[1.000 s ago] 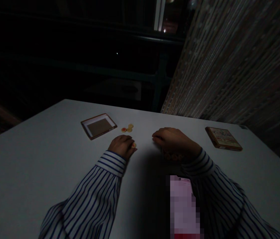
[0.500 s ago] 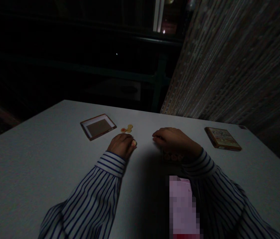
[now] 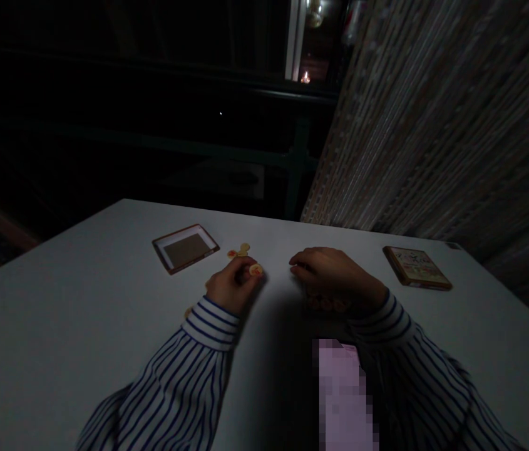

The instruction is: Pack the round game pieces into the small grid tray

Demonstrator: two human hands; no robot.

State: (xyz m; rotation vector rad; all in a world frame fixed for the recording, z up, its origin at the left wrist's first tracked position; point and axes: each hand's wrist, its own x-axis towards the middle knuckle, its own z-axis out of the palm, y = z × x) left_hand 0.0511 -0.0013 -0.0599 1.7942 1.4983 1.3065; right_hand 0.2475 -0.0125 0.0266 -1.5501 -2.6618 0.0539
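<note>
My left hand (image 3: 232,287) is closed on a small round token (image 3: 255,270) with a red mark, pinched at the fingertips above the white table. Just beyond it lie several similar yellowish tokens (image 3: 244,248). Another token (image 3: 188,311) shows partly beside my left cuff. My right hand (image 3: 332,272) is to the right with its fingers curled and pressed together; what they hold, if anything, is hidden. Beneath that hand a row of round pieces (image 3: 326,304) is dimly visible in shadow.
An open shallow box lid (image 3: 169,234) lies on the white table (image 3: 81,282) at the back left. A closed flat box (image 3: 418,266) is at the right. A blurred pink item (image 3: 344,394) is near the front. Beyond the table hangs a string curtain (image 3: 362,150).
My left hand has turned and lifted slightly, so the token in its fingertips shows more fully. A token has come into view by the left cuff. The right hand has barely moved.
</note>
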